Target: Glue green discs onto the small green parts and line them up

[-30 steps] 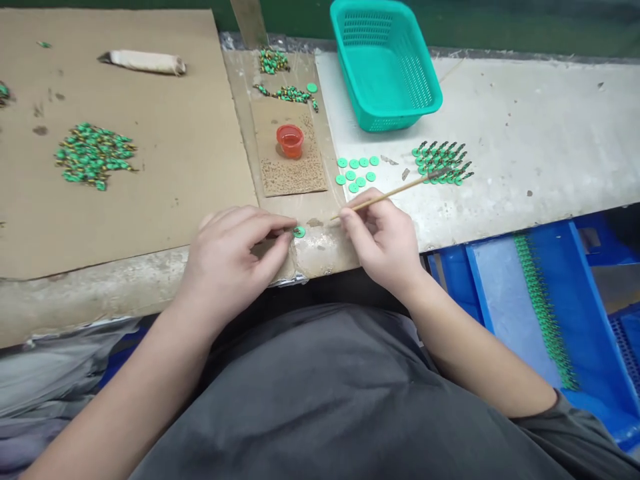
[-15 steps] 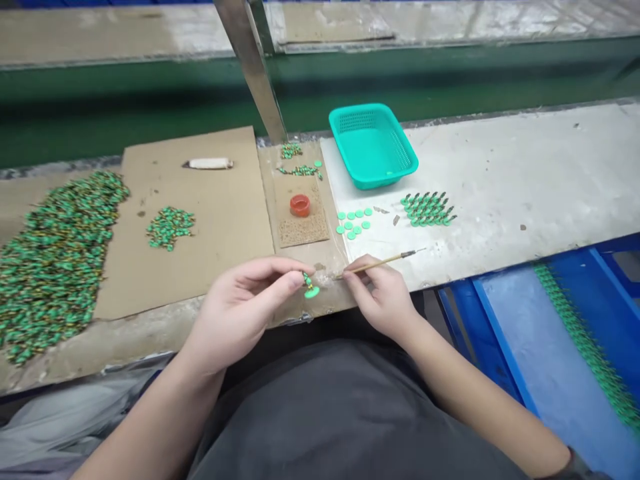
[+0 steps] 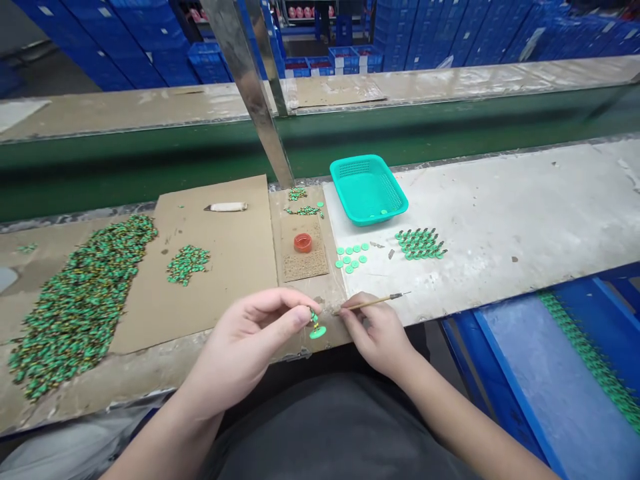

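Observation:
Between thumb and fingertips, my left hand (image 3: pixel 260 343) pinches a small green figure with a round green base (image 3: pixel 317 332), the base hanging lowest. To its right, my right hand (image 3: pixel 377 330) holds a thin wooden brush (image 3: pixel 373 303), its tip pointing right and away from the figure. Beyond the hands, a red ring-shaped cup (image 3: pixel 303 243) sits on a brown textured board (image 3: pixel 305 267). Loose green discs (image 3: pixel 347 260) lie right of the board. Further right stand rows of green pieces on discs (image 3: pixel 421 244).
A turquoise basket (image 3: pixel 370 212) stands at the back. On the left, a large heap of green pieces (image 3: pixel 85 300) and a smaller pile (image 3: pixel 187 265) lie near a white-wrapped tool (image 3: pixel 227 207). A metal post (image 3: pixel 260 100) rises behind. Blue trays (image 3: pixel 530 360) are at lower right.
The camera view has tilted upward, showing stacked blue crates beyond the bench. Both hands keep their holds on the figure and the brush, with little other movement.

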The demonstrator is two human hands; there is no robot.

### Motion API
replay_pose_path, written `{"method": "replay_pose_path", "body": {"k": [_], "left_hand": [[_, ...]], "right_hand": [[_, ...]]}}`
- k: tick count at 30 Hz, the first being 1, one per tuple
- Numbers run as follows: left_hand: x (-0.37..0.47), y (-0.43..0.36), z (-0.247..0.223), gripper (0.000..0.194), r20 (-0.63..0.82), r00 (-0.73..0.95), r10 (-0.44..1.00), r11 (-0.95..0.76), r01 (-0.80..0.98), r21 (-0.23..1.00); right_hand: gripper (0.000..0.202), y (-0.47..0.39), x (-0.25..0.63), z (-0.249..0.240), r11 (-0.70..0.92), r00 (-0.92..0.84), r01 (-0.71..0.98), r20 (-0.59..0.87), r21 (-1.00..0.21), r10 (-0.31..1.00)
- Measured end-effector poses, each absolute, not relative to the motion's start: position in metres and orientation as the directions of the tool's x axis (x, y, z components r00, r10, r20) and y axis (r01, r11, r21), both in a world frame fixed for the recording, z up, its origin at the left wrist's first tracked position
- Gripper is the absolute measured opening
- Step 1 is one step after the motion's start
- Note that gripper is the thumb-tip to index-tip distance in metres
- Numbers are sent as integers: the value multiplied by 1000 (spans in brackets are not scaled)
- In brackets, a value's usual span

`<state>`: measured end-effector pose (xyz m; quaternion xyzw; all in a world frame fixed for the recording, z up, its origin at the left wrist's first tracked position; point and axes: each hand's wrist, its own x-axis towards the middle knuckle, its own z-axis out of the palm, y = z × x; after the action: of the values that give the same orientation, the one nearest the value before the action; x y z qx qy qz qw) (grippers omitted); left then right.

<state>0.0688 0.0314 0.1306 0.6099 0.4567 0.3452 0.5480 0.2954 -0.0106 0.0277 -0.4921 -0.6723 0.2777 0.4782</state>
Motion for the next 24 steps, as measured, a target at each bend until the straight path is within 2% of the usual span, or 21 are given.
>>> {"method": "replay_pose_path", "body": {"k": [3, 6, 8, 12, 18, 24], "left_hand": [[71, 34, 131, 44, -44, 346, 937, -26, 195, 981], [72, 38, 127, 44, 22, 324, 946, -120, 285, 951], [75, 46, 120, 45, 65, 329, 942, -199, 395, 897], [101, 69, 105, 50, 45, 411, 910, -286, 545, 788], [189, 103, 94, 41, 137, 602, 787, -501, 492, 712], [287, 134, 90, 24, 293, 777, 557, -789, 386, 477]], "right_hand": [[16, -9, 295, 28, 366, -58, 387, 374, -846, 926], [16, -13, 296, 30, 385, -55, 394, 397, -834, 916], [14, -21, 301, 31, 391, -45, 402, 408, -828, 912], [15, -44, 321, 32, 381, 27, 366, 419, -849, 908], [16, -75, 362, 34, 306, 199, 397, 407, -865, 892], [17, -92, 389, 30, 259, 301, 410, 398, -874, 867]]}}
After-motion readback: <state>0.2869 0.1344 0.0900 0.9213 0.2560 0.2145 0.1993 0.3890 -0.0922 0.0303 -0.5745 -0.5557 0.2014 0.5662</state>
